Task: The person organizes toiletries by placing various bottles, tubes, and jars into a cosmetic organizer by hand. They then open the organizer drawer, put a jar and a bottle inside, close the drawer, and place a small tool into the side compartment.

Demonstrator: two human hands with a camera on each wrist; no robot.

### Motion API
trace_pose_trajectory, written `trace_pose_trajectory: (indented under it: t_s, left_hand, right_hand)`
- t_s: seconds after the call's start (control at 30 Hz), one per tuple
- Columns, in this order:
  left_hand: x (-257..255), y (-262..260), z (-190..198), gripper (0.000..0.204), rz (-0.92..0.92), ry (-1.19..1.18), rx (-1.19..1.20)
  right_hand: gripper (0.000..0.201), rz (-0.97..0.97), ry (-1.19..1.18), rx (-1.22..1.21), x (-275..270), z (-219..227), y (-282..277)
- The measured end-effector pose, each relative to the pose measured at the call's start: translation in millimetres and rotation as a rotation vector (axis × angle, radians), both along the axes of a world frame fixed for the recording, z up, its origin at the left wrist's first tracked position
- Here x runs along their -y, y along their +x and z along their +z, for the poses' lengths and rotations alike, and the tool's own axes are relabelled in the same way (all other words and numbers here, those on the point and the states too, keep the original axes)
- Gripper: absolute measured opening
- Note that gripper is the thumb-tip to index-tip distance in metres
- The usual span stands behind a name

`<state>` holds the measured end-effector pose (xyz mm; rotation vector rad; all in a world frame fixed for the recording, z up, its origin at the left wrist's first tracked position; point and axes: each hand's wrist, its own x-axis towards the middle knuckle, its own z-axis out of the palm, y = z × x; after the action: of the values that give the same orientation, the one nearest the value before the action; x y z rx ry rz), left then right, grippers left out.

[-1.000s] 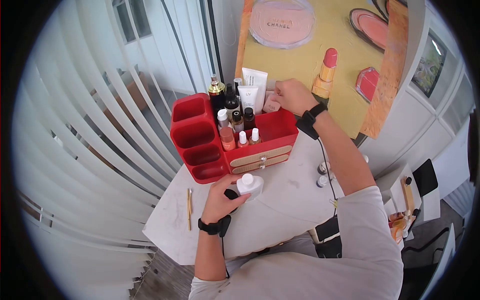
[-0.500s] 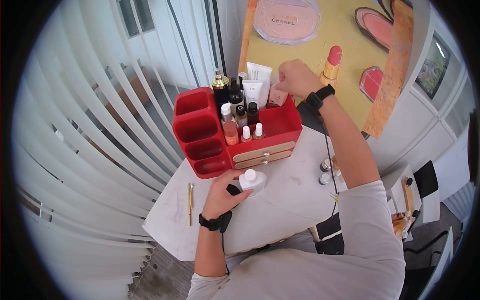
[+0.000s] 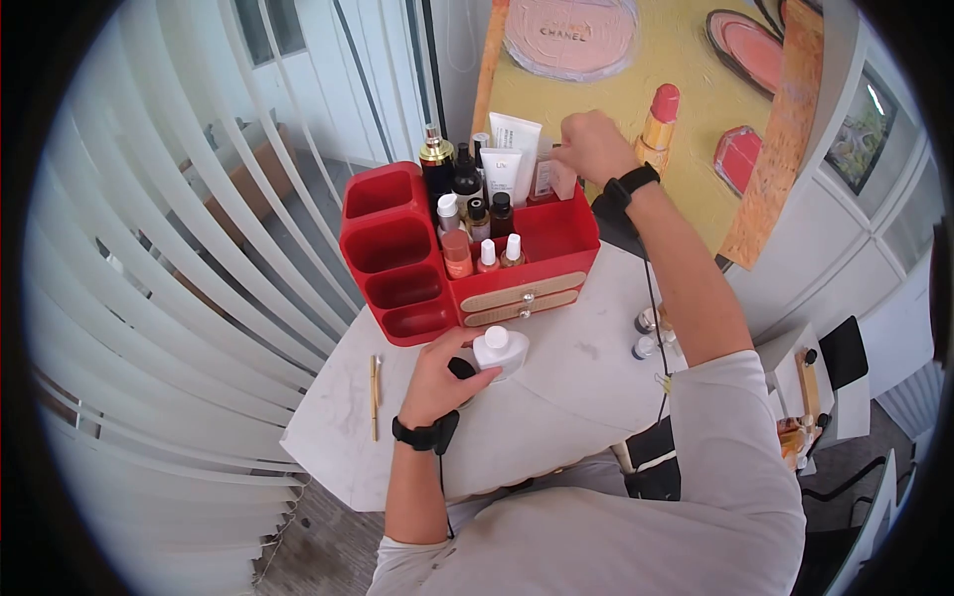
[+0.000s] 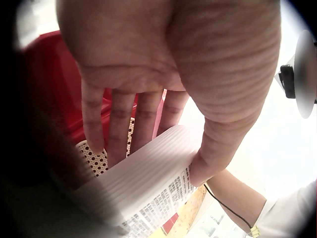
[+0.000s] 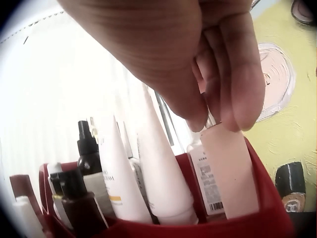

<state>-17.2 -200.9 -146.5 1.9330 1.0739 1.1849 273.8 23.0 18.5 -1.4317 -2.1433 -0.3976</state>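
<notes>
Pink container, right hand pinching it narrowly, left hand widely gripping white bottle

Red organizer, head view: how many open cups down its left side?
4, in one column on the red organizer: rear cup, second cup, third cup, then front cup, nearest the left hand. None look hidden.

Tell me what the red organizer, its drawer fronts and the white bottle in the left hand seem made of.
Red organizer: probably molded plastic, smooth with a soft sheen.
Drawer fronts: cane webbing or an imitation, tan with a regular holed mesh.
White bottle: likely plastic, satin-looking, with fine ribs down one side.
</notes>
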Motion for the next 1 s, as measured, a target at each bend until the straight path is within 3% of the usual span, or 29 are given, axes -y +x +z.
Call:
trace_pose_trajectory:
  t_s: [0.23,0.3,0.4,0.5,0.6,0.67,0.73,0.83,1.0]
  left_hand:
    - [0,-1,-1,0.048,0.015,-0.004,0.004]
    - [-1,-1,-5,0.048,0.034,0.011,-0.016]
    - [-2,-1,-8,0.048,0.032,-0.003,-0.007]
    - [-2,0,-3,0.049,0.013,0.013,-0.007]
    - [-2,1,0,0.049,0.009,0.030,-0.013]
    - [-2,0,-2,0.049,0.022,0.025,-0.027]
    - [-3,-1,-4,0.048,0.013,0.025,-0.016]
    - [-3,-2,-6,0.049,0.008,0.031,-0.024]
    - [-1,-7,-4,0.048,-0.007,-0.034,-0.046]
  right_hand:
    - [0.029,0.003,-0.051,0.046,0,-38,8]
    - [0.040,0.026,0.035,-0.090,19,-34,9]
    - [0.043,-0.025,-0.100,-0.204,68,-18,25]
    - [0.033,0.025,-0.190,-0.185,125,-28,66]
    - [0.025,0.024,-0.293,-0.154,187,-64,112]
    - [0.021,-0.129,-0.350,-0.095,220,-92,130]
    - [0.018,-0.175,-0.426,-0.211,243,-104,128]
    - [0.018,-0.287,-0.316,-0.246,262,-136,129]
    - [0.023,-0.332,-0.383,-0.316,262,-172,131]
